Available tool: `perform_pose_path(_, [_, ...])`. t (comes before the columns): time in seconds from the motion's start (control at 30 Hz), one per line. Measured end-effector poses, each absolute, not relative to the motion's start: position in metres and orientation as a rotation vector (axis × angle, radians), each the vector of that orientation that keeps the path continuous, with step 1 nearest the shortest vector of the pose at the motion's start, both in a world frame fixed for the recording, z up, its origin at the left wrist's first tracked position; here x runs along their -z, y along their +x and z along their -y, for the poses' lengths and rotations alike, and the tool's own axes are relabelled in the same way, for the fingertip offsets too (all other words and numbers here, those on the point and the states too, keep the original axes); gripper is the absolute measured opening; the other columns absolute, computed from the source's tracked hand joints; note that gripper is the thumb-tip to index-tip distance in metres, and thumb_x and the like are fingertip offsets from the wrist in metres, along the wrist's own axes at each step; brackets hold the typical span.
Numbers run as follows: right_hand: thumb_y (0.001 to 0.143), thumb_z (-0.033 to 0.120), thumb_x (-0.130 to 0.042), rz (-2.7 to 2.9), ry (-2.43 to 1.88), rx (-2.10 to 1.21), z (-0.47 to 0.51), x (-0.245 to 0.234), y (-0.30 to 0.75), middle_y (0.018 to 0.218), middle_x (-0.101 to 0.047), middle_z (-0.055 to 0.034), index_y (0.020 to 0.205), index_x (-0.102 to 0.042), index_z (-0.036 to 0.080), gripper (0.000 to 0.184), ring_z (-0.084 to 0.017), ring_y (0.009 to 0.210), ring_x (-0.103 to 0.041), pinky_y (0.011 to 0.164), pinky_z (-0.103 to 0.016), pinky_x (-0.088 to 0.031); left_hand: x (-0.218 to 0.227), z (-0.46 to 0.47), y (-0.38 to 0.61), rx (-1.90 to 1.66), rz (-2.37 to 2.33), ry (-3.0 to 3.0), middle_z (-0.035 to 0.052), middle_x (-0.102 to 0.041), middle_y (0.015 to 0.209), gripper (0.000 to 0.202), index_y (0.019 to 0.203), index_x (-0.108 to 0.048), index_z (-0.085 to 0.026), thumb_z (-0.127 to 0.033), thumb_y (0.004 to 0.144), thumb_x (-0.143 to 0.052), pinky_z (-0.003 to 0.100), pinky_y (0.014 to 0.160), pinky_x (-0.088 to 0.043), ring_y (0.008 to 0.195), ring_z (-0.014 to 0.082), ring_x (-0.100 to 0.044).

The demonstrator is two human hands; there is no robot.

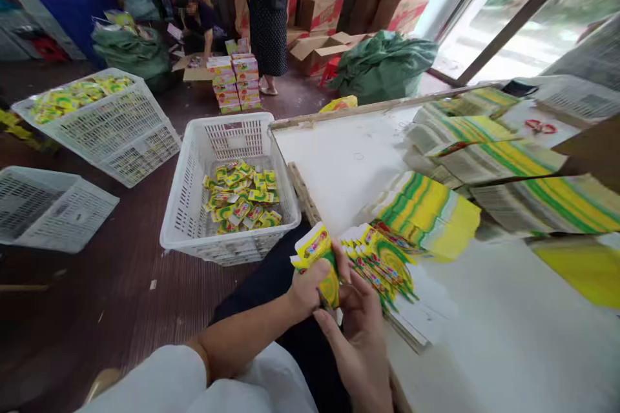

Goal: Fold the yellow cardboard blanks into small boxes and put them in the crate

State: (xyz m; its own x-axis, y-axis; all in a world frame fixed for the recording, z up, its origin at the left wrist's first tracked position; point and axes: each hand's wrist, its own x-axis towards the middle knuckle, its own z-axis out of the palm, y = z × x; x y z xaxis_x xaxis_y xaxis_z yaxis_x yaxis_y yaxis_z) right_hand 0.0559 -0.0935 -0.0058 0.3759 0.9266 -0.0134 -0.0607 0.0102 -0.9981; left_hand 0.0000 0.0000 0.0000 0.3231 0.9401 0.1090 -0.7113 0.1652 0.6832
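My left hand (309, 287) is closed around a small yellow-and-green printed carton (329, 284), thumb across its front and a flap standing up at the top. At the carton's lower right edge, my right hand (361, 326) has its fingers curled against it, the thumb below; its exact grip is partly hidden. Just right of my hands, a fanned stack of flat printed cartons (382, 264) lies on the white tabletop (334, 155). A white plastic crate (232, 245) stands left of the table, with many small yellow-green cartons (245, 197) inside.
Banded bundles of flat cartons (426, 210) lie on the table's right side, near red-handled scissors (540, 127). More crates (101, 135) stand on the floor at left. Farther back are stacked pink boxes (237, 84), a green sack (385, 68) and two other people.
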Motion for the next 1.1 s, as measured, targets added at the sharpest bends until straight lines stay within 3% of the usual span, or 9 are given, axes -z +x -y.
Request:
perform_pose_path(0.13, [0.079, 0.029, -0.079, 0.804, -1.271, -0.928, 0.082, 0.007, 0.064, 0.094, -0.07, -0.0012, 0.129, -0.059, 0.03, 0.053, -0.015, 0.089, -0.067, 0.085, -0.03, -0.056, 0.001, -0.005, -0.007, -1.121, -0.494, 0.812, -0.0031, -0.055, 0.073, 0.063, 0.088, -0.057, -0.018, -0.058, 0.052, -0.091, 0.023, 0.062, -0.042, 0.065, 0.01, -0.049])
perform_pose_path(0.23, [0.078, 0.028, -0.08, 0.755, -1.279, -0.839, 0.079, 0.006, 0.076, 0.097, -0.074, -0.0035, 0.116, -0.067, 0.026, 0.04, -0.017, 0.089, -0.071, 0.082, -0.031, -0.058, -0.001, -0.008, -0.011, -1.002, -0.369, 0.916, 0.0038, -0.065, 0.092, 0.081, 0.106, -0.062, -0.018, -0.057, 0.043, -0.095, 0.027, 0.073, -0.049, 0.081, 0.017, -0.061])
perform_pose_path(0.37, [0.08, 0.032, -0.077, 0.86, -1.422, -0.58, 0.085, 0.007, 0.085, 0.093, -0.079, -0.0052, 0.097, -0.074, 0.021, 0.02, -0.02, 0.081, -0.074, 0.074, -0.032, -0.06, -0.003, -0.014, -0.014, -1.061, -0.472, 0.935, 0.0032, -0.071, 0.078, 0.045, 0.088, -0.072, -0.016, -0.053, 0.067, -0.086, 0.027, 0.07, -0.051, 0.071, 0.0154, -0.064])
perform_pose_path(0.47, [0.084, 0.038, -0.073, 0.994, -1.579, -0.346, 0.093, 0.008, 0.091, 0.08, -0.078, -0.0033, 0.09, -0.076, 0.02, 0.019, -0.019, 0.068, -0.072, 0.068, -0.03, -0.059, -0.002, -0.017, -0.017, -1.072, -0.569, 1.021, 0.0035, -0.07, 0.067, 0.039, 0.071, -0.073, -0.014, -0.052, 0.076, -0.079, 0.027, 0.067, -0.052, 0.066, 0.0156, -0.064])
perform_pose_path(0.63, [0.089, 0.031, -0.071, 1.11, -1.764, 0.118, 0.098, -0.004, 0.117, 0.087, -0.078, -0.0052, 0.098, -0.075, 0.02, 0.016, -0.02, 0.073, -0.07, 0.073, -0.032, -0.054, -0.016, -0.011, -0.033, -1.324, -0.551, 1.203, 0.0095, -0.071, 0.117, 0.047, 0.127, -0.063, -0.024, -0.045, 0.086, -0.072, 0.035, 0.092, -0.055, 0.106, 0.0226, -0.068])
perform_pose_path(0.73, [0.09, 0.021, -0.07, 1.336, -1.759, 0.403, 0.094, -0.012, 0.129, 0.092, -0.076, -0.0071, 0.102, -0.075, 0.02, 0.013, -0.021, 0.081, -0.069, 0.084, -0.036, -0.051, -0.038, -0.006, -0.045, -1.508, -0.439, 1.595, 0.009, -0.067, 0.122, 0.055, 0.134, -0.056, -0.027, -0.042, 0.084, -0.075, 0.036, 0.102, -0.051, 0.115, 0.023, -0.064])
perform_pose_path(0.9, [0.095, 0.018, -0.062, 1.791, -1.509, 0.314, 0.088, -0.012, 0.122, 0.093, -0.073, -0.0035, 0.107, -0.072, 0.025, 0.017, -0.021, 0.093, -0.066, 0.098, -0.039, -0.047, -0.045, -0.012, -0.044, -0.885, -0.475, 2.247, 0.0195, -0.054, 0.142, 0.086, 0.145, -0.041, -0.02, -0.053, 0.075, -0.079, 0.049, 0.111, -0.043, 0.133, 0.0349, -0.052])
perform_pose_path(0.97, [0.091, 0.019, -0.067, 1.764, -1.497, 0.275, 0.089, -0.012, 0.116, 0.102, -0.072, -0.0039, 0.113, -0.07, 0.028, 0.024, -0.023, 0.104, -0.064, 0.109, -0.045, -0.041, -0.034, -0.016, -0.041, -0.593, -0.649, 2.292, 0.0201, -0.059, 0.133, 0.081, 0.139, -0.046, -0.016, -0.051, 0.073, -0.079, 0.05, 0.105, -0.048, 0.124, 0.0356, -0.058])
perform_pose_path(1.1, [0.078, 0.031, -0.081, 1.137, -1.564, 0.004, 0.096, -0.01, 0.107, 0.147, -0.051, -0.0143, 0.15, -0.04, 0.025, 0.083, -0.035, 0.139, -0.046, 0.114, -0.061, -0.035, -0.017, -0.016, -0.037, -0.487, -0.771, 2.266, 0.0145, -0.066, 0.117, 0.066, 0.125, -0.052, -0.015, -0.036, 0.068, -0.077, 0.043, 0.094, -0.054, 0.107, 0.031, -0.066])
